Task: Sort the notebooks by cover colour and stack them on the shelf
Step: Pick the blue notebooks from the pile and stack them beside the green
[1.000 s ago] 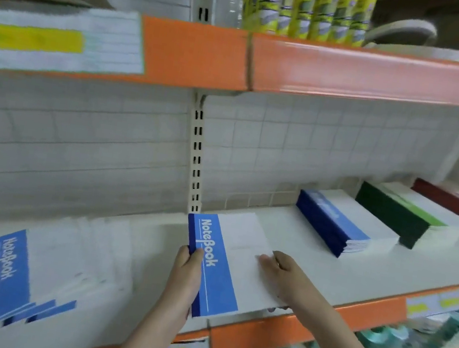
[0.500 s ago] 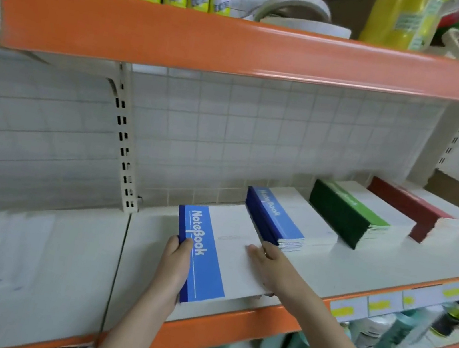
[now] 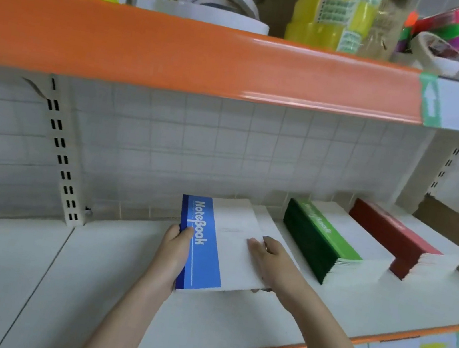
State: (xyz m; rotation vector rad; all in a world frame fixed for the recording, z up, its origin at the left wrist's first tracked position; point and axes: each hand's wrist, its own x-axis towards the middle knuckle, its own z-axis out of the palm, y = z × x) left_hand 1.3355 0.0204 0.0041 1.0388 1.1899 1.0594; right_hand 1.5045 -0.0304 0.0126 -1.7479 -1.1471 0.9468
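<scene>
blue notebook [image 3: 205, 245], a flat rectangle with a white paper cover, lay over the smooth white shelf [image 3: 25, 277]; left hand [image 3: 175, 251] gripped its spine, right hand [image 3: 271, 260] pressed flat; green stack [image 3: 328, 243] and red stack [image 3: 404, 240] stood rightward.

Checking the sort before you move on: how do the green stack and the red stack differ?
The green stack has a green cover band and dark green spines; the red stack has a red band and dark red spines. Green sits left, beside the blue notebook; red sits further right, by the cardboard. Both lie flat on the shelf, angled alike, covers mostly white.
</scene>
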